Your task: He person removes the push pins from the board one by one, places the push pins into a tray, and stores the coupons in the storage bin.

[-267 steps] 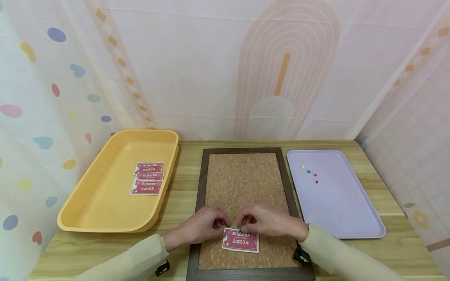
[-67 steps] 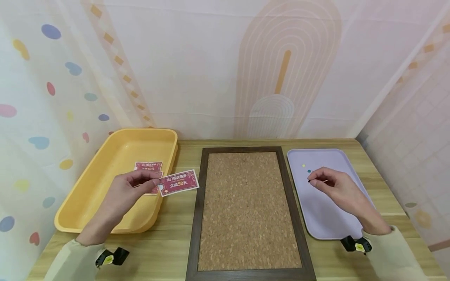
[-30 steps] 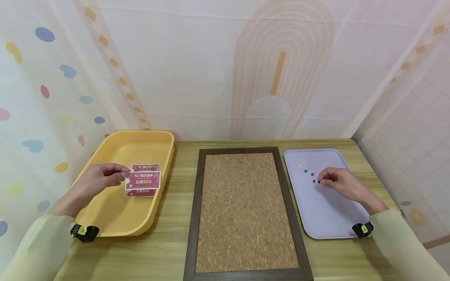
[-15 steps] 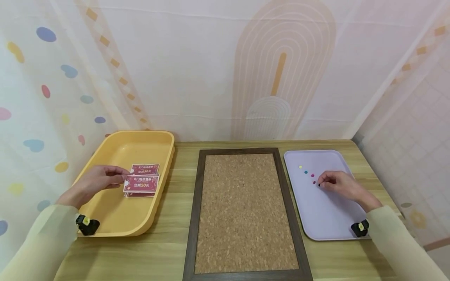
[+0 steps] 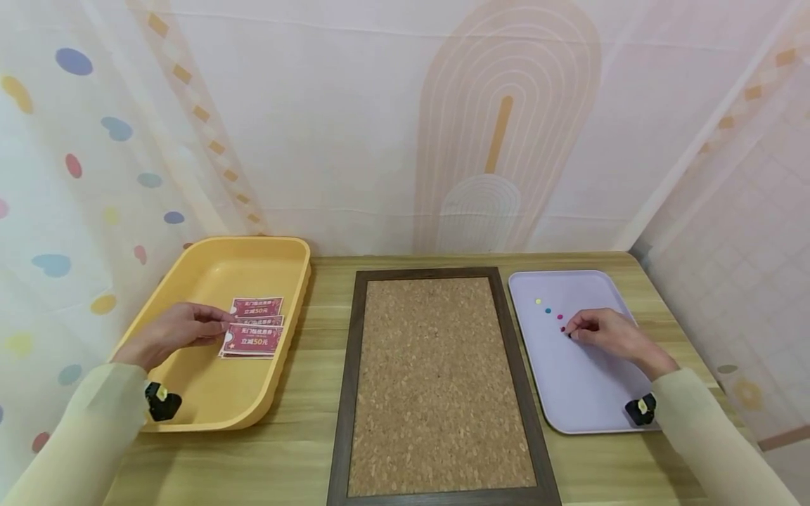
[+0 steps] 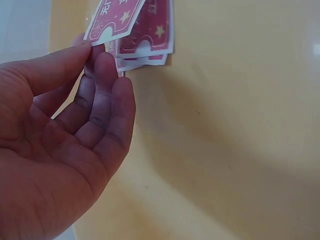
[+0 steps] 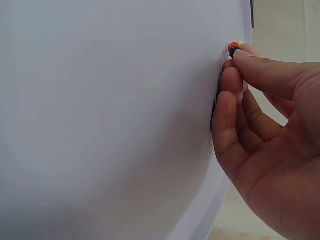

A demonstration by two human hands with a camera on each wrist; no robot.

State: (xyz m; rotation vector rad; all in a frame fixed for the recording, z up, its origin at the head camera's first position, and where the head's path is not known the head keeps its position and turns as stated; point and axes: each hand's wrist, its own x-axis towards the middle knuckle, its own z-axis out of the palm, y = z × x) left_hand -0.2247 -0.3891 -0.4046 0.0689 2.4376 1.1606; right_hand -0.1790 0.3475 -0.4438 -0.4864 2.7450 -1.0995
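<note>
My left hand [image 5: 180, 330] is over the yellow tub, pinching one edge of a pink coupon [image 5: 253, 341] between thumb and fingertips. In the left wrist view the held coupon [image 6: 115, 17] is tilted above other coupons [image 6: 147, 37] in the tub. On the right, my right hand [image 5: 607, 334] reaches low over the lilac tray, with a dark push pin [image 7: 234, 51] pinched between thumb and finger. Close to these fingertips are a red pin [image 5: 562, 328], a pink pin [image 5: 560, 316], a blue pin [image 5: 548, 310] and a yellow pin [image 5: 538, 301].
The yellow tub [image 5: 142, 422] stands at the left of the wooden table [image 5: 304, 450]. A cork board [image 5: 439, 386] in a dark frame lies in the middle, beside the lilac tray [image 5: 607, 407]. Patterned curtains [image 5: 354, 126] hang behind and at the sides.
Earlier both hands were at a coupon with a dark pin on the cork board; the board is now bare. The left hand brought the coupon back over the tub and lowered it; the right lowered the pin.
</note>
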